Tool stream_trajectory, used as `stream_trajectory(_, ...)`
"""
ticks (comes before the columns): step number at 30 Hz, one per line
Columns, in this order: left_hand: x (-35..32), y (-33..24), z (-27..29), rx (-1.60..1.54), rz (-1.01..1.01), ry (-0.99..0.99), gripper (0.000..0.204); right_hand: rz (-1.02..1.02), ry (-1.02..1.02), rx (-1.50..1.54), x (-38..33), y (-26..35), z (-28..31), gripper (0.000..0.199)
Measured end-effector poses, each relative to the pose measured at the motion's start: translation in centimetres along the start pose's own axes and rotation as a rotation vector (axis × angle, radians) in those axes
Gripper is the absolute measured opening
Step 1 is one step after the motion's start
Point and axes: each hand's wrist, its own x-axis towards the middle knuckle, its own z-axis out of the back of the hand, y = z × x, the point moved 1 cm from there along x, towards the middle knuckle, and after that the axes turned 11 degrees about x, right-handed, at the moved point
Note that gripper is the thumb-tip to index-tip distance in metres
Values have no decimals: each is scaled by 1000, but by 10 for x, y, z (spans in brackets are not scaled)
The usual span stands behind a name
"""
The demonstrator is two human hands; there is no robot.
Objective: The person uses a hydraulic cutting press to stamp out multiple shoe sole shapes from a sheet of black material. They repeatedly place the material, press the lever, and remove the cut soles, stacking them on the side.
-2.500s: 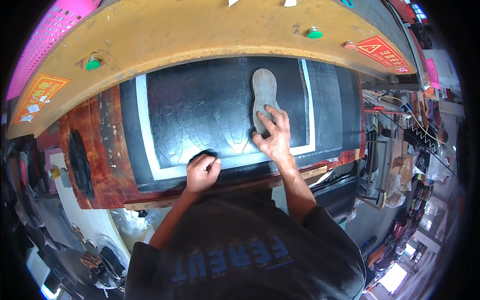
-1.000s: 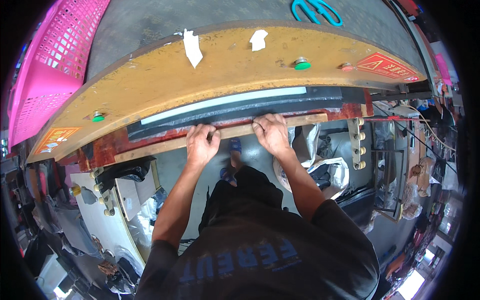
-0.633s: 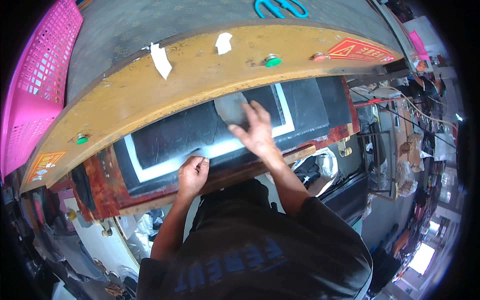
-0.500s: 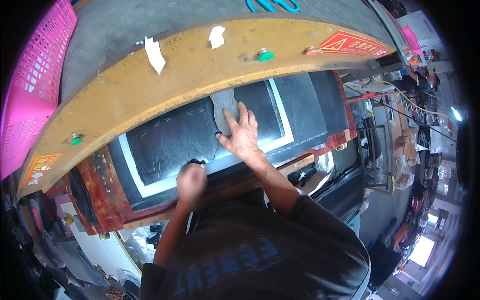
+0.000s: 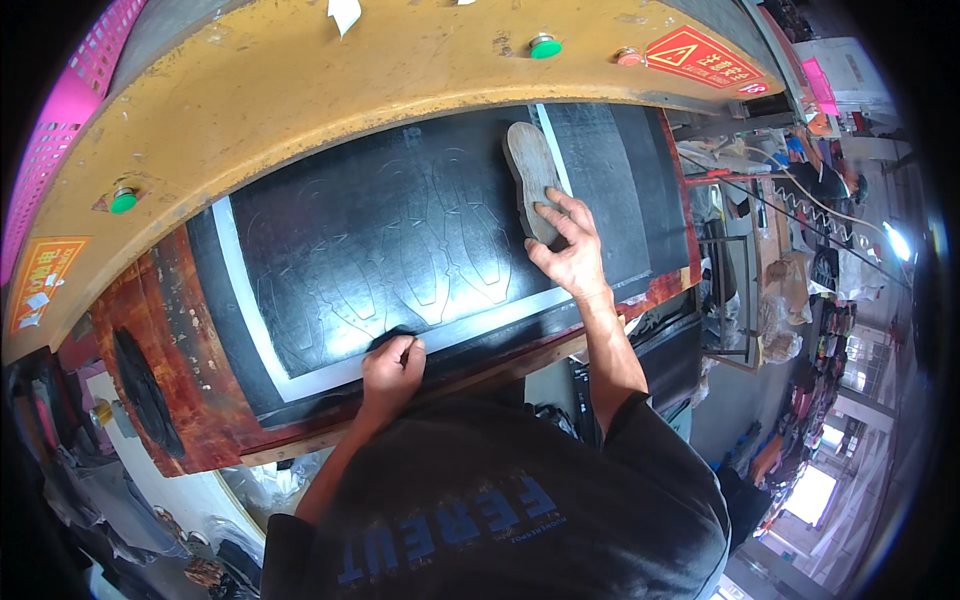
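A grey, shoe-sole-shaped cutting die (image 5: 531, 165) stands near the right end of a black sheet (image 5: 330, 220). My right hand (image 5: 572, 243) grips its near end, fingers over the top and thumb at its left side. Several curved, sole-like outlines mark the sheet to the left of the die. At the sheet's near edge, my left hand (image 5: 391, 373) is closed in a fist. A dark patch shows beside its knuckles, and whatever the fist holds is hidden. A white border (image 5: 440, 334) frames the sheet.
Across the far side runs the yellow beam (image 5: 300, 80) of a press, with a green button (image 5: 545, 47) and a red button (image 5: 628, 57). A reddish-brown board (image 5: 170, 350) lies under the sheet. Upper left is a pink basket (image 5: 60, 150). A person (image 5: 835, 185) stands far right.
My right hand has moved right with the die, and more outlines show on the sheet. My left hand stays in a fist near the front edge. The beam sits higher in view.
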Motion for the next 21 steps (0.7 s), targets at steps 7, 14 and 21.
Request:
stream_trajectory(7,12,2,0,29,26,-13,15,11,26,-116,-2,-21,-34,56)
stream_trajectory(14,69,6,18,-24,38,16,16,-2,-1,-118,48,-25,-34,72)
stream_trajectory(21,121,8,38,218,-90,30,19,-444,-366,663,93,-5,-35,58)
